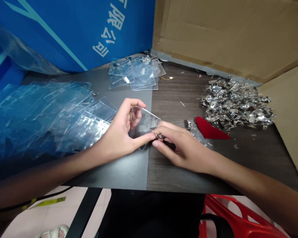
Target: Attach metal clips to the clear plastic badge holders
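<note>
My left hand (121,132) grips a clear plastic badge holder (145,122) above the middle of the dark table (129,172), fingers curled round its edges. My right hand (181,145) pinches a small metal clip (158,135) against the holder's near right corner. The two hands touch at the fingertips.
A wide spread of clear holders (52,115) lies at the left. A smaller stack of holders with clips (136,72) sits at the back. A heap of metal clips (235,105) and a red scrap (210,129) lie at the right. Blue sheet and cardboard walls stand behind.
</note>
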